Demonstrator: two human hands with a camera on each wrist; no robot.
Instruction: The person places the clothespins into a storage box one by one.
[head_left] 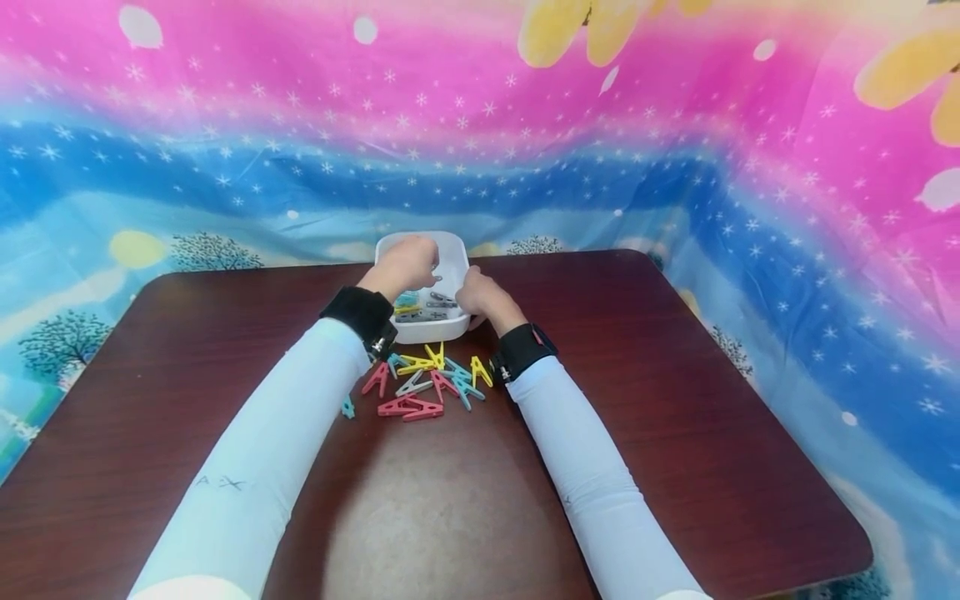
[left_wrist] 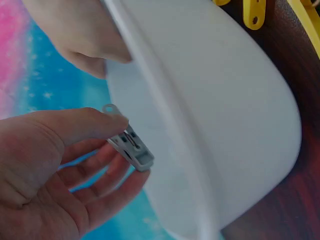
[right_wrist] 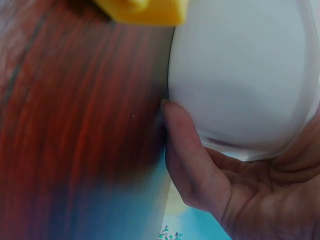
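Note:
A white plastic bin (head_left: pixel 429 334) stands at the table's far edge with grey, yellow and teal clothespins in it. My left hand (head_left: pixel 405 265) is over the bin and pinches a grey clothespin (left_wrist: pixel 131 144) between thumb and fingertips, as the left wrist view shows. With my right hand (head_left: pixel 486 297) I grip the bin's right side, the palm at its rim and the fingers (right_wrist: pixel 192 150) along the outer wall. In front of the bin lies a loose heap of red, yellow, teal and grey clothespins (head_left: pixel 412 383).
The dark wood-patterned table (head_left: pixel 645 400) has a paler patch (head_left: pixel 427 517) near its front. Behind and beside it hangs a colourful printed cloth (head_left: pixel 465 108), close to the bin's back. One teal clothespin (head_left: pixel 348 407) lies by my left forearm.

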